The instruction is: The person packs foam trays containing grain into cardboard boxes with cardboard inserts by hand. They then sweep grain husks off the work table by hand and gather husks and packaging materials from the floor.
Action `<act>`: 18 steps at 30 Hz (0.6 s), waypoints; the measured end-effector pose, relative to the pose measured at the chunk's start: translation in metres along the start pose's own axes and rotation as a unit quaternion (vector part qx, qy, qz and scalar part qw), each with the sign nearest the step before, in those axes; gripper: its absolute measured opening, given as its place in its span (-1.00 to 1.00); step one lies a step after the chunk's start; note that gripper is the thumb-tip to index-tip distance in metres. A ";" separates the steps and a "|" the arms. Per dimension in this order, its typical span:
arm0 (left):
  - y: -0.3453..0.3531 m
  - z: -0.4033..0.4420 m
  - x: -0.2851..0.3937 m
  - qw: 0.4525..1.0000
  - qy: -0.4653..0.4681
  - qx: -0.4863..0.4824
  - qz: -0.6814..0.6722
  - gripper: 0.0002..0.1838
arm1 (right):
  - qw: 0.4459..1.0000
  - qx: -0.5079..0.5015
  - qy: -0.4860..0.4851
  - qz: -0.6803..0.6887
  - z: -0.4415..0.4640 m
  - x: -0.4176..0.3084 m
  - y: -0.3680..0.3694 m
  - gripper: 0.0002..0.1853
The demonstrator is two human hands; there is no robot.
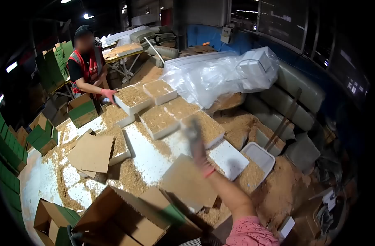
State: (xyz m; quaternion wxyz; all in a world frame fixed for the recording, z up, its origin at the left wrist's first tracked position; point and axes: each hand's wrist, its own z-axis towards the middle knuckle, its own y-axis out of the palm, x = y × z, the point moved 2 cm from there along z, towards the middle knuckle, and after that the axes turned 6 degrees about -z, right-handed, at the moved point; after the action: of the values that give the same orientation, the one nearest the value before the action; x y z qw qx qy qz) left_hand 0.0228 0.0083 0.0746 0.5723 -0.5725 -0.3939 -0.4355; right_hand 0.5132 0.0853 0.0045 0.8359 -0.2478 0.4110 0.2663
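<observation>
My right hand [194, 141], in a greyish glove, reaches forward over a white foam tray filled with sawdust [206, 126]. It is smeared by motion, so its fingers and any contact are unclear. Below the forearm lies a flat cardboard sheet [189, 180]. An open cardboard box [121, 215] stands close to me at the bottom. The dark grey shape at that box's left edge may be fingers of my left hand [74, 237], but too little shows to be sure. More sawdust-filled foam trays [158, 119] stand beyond my right hand.
Across the table, a co-worker in a red vest [89, 67] has a gloved hand [109, 94] at a filled tray. Green boxes [43, 135] line the left. Cardboard pieces [91, 153] lie on the sawdust-strewn white surface [144, 151]. A plastic-wrapped stack [220, 74] and white tub [259, 160] are right.
</observation>
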 end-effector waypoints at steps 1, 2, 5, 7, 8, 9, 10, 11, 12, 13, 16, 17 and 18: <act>0.009 0.005 0.005 1.000 -0.008 0.008 0.004 -0.43 | 0.970 0.197 0.104 -0.093 0.027 0.082 -0.033 -0.41; 0.014 0.009 0.006 1.000 -0.019 0.021 0.009 -0.45 | 0.925 0.292 0.167 -0.175 0.039 0.153 -0.061 -0.36; 0.024 0.020 0.013 0.998 -0.043 0.048 0.020 -0.50 | 0.840 0.175 0.354 -0.372 0.018 0.267 -0.095 -0.17; 0.026 0.024 0.017 0.996 -0.058 0.061 0.027 -0.53 | 0.797 0.083 0.448 -0.396 0.015 0.275 -0.074 -0.14; 0.027 0.026 0.018 0.995 -0.065 0.066 0.029 -0.55 | 0.817 0.151 0.449 -0.327 0.016 0.285 -0.063 -0.12; 0.028 0.028 0.018 0.995 -0.070 0.069 0.028 -0.57 | 0.829 0.219 0.447 -0.256 0.018 0.294 -0.054 -0.11; 0.028 0.030 0.017 0.994 -0.074 0.072 0.028 -0.58 | 0.841 0.246 0.437 -0.202 0.024 0.279 -0.045 -0.11; 0.027 0.031 0.015 0.994 -0.076 0.075 0.023 -0.60 | 0.843 0.239 0.437 -0.202 0.028 0.281 -0.044 -0.11; 0.025 0.033 0.012 0.994 -0.077 0.076 0.019 -0.62 | 0.867 0.276 0.401 -0.107 0.031 0.282 -0.045 -0.08; 0.022 0.034 0.008 0.994 -0.078 0.077 0.011 -0.63 | 0.880 0.307 0.362 -0.012 0.030 0.281 -0.047 -0.03; 0.004 0.041 -0.016 0.994 -0.068 0.074 -0.041 -0.67 | 0.867 0.213 0.325 0.313 0.037 0.291 -0.074 -0.29; -0.006 0.046 -0.030 0.994 -0.059 0.075 -0.060 -0.69 | 0.839 0.123 0.313 0.427 0.034 0.314 -0.081 -0.41; -0.021 0.052 -0.049 0.995 -0.042 0.090 -0.031 -0.66 | 0.806 0.114 0.373 0.445 0.030 0.256 -0.086 -0.49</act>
State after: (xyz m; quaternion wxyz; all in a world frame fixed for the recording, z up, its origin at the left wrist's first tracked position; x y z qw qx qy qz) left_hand -0.0097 0.0633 0.0359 0.5904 -0.5239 -0.4726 -0.3920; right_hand 0.7186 0.1026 -0.1720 0.4305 -0.0208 0.7840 0.4468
